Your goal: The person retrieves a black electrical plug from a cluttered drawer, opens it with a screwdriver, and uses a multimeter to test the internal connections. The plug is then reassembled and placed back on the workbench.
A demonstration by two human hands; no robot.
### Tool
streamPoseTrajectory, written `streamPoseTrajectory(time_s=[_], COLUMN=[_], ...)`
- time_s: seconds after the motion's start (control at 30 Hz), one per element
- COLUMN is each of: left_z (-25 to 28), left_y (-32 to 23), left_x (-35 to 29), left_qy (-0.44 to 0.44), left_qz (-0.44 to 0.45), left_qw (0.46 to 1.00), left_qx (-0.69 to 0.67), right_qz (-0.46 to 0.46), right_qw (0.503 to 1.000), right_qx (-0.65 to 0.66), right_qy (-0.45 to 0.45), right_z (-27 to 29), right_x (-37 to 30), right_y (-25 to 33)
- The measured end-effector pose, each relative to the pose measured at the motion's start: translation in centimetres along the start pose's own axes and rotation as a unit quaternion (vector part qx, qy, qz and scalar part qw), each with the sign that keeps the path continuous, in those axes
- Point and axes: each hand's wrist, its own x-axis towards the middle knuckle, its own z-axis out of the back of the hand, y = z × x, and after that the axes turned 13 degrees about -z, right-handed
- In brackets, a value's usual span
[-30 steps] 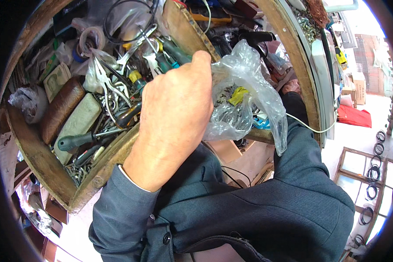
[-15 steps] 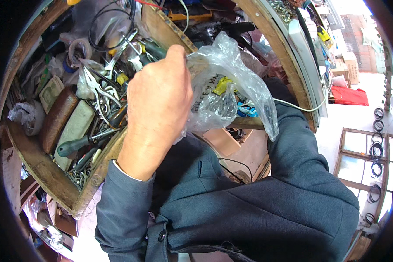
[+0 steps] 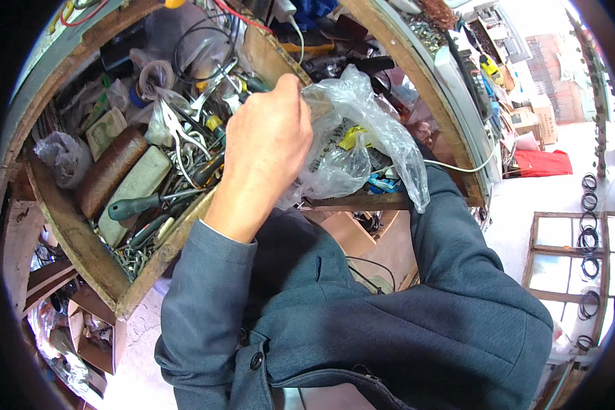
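My left hand [image 3: 270,140] is closed at the edge of a crumpled clear plastic bag [image 3: 352,102], holding it up over the right drawer. Dark lettering and something yellow [image 3: 353,137] show at the bag, along with small blue items [image 3: 384,183] below it. My right arm reaches into the right drawer. Only a small patch of my right hand [image 3: 422,131] shows beyond the sleeve, and its fingers are hidden. Left of my left hand, the other drawer holds pliers [image 3: 174,126], a screwdriver with a dark green handle [image 3: 135,207] and other tools.
In the left drawer lie a brown case [image 3: 113,171], a grey case [image 3: 137,191] and a tape roll [image 3: 156,76]. A white cable [image 3: 461,168] crosses the right drawer's edge. Below is an open wooden box [image 3: 352,232]. Black coils [image 3: 588,239] lie at the far right.
The view has shifted, so the left drawer appears further right. My left hand still grips the bag. My right hand is slightly more visible inside the right drawer.
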Motion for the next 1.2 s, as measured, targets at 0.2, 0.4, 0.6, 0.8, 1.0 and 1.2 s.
streamPoseTrajectory(time_s=[0.2, 0.4, 0.6, 0.8, 1.0, 1.2], left_z=[0.4, 0.7, 1.4, 1.4, 1.1, 1.2], left_y=[0.2, 0.8, 0.9, 1.8, 1.8, -0.1], left_x=[0.1, -0.1, 0.0, -0.3, -0.6, -0.9], left_qy=[0.012, -0.007, 0.009, 0.015, 0.014, 0.009], left_qz=[0.038, 0.025, 0.044, 0.026, 0.023, -0.051], left_qw=[0.999, 0.999, 0.996, 0.995, 0.994, 0.999], left_qx=[-0.016, -0.047, -0.082, -0.095, -0.109, -0.009], right_qz=[0.000, -0.065, -0.124, -0.110, 0.007, 0.517], right_qw=[0.950, 0.827, 0.712, 0.704, 0.861, 0.697], right_qx=[0.313, 0.557, 0.690, 0.668, 0.394, 0.387], right_qy=[0.013, 0.024, 0.045, 0.215, 0.320, 0.311], right_z=[-1.9, -3.9, -5.9, -5.6, 2.6, 14.4], right_x=[-5.6, -11.3, -15.9, -24.7, -37.9, -40.1], right_y=[5.3, 9.0, 7.3, 0.4, -4.2, 4.4])
